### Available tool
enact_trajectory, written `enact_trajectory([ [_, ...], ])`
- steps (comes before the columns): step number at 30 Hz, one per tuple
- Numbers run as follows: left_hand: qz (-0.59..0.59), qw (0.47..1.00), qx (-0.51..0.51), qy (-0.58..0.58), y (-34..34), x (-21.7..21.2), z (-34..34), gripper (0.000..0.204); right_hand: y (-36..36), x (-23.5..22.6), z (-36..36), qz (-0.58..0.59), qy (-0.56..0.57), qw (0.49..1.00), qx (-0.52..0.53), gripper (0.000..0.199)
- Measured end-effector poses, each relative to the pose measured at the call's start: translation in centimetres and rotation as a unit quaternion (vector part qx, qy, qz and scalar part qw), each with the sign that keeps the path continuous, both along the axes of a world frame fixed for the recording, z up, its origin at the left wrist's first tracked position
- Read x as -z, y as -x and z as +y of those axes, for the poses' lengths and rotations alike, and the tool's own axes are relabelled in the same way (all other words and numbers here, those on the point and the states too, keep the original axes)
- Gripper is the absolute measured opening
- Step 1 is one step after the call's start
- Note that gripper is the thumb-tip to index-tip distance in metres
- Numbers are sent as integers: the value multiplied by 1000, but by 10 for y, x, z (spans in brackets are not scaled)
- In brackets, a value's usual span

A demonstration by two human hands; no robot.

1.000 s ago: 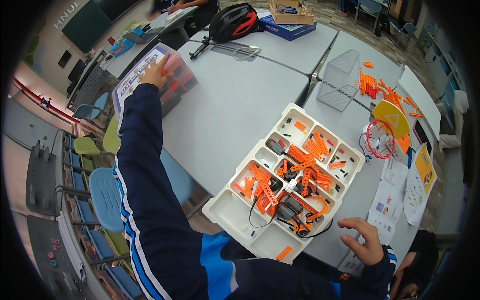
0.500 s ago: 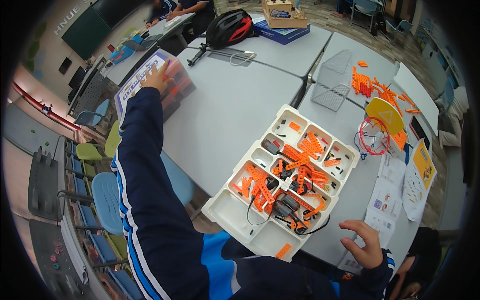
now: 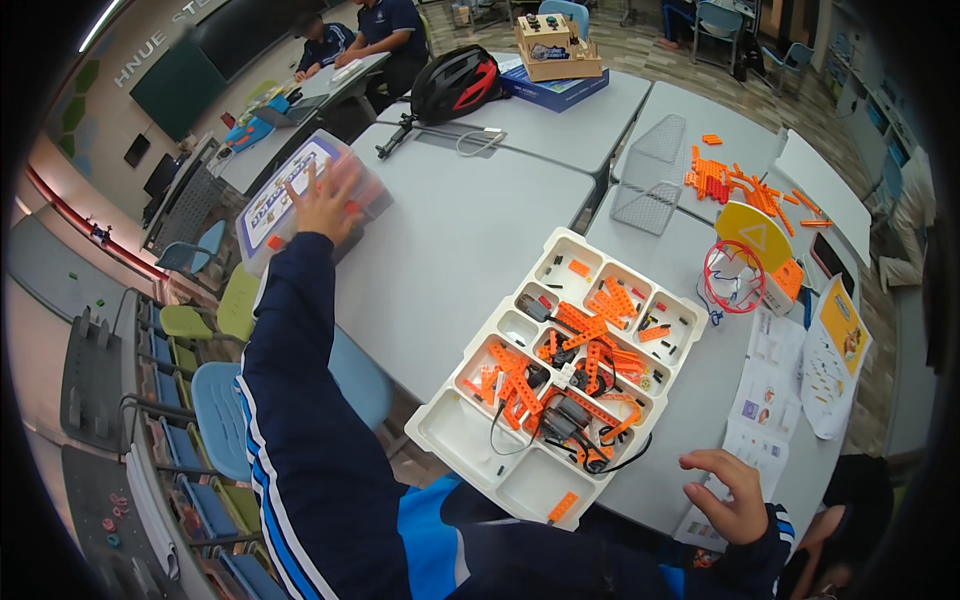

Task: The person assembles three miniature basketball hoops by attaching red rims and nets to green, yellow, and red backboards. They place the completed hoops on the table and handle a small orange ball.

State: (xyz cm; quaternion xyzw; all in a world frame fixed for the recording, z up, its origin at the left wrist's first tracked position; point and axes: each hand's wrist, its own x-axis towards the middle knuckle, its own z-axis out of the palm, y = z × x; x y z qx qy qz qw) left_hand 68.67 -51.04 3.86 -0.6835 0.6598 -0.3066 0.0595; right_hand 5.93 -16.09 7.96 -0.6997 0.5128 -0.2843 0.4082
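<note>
Well, the left hand point(image 3: 326, 206) spreads open on the box point(image 3: 272, 204) (the right hand point(image 3: 732, 496) is empty, half-curled); grabbing probably needs squeezing.

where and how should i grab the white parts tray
Likely by the two long rims of the white tray, left hand from the left, right hand from the right. It is open, with loose orange pieces inside, so opposed grips should keep it level. Its near end seems to overhang the table, perhaps allowing an underneath hold; avoid the black cable looping over the right rim.
</note>
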Motion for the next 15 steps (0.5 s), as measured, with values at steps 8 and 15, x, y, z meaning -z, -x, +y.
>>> enact_trajectory([
  [8,-74,997,-18,-21,-22,77,21,82,-13,3,-4,10,-14,1000,20,30],
  [15,-74,994,-70,-45,-27,73,-9,82,-29,4,-16,23,-39,998,31,30],
])
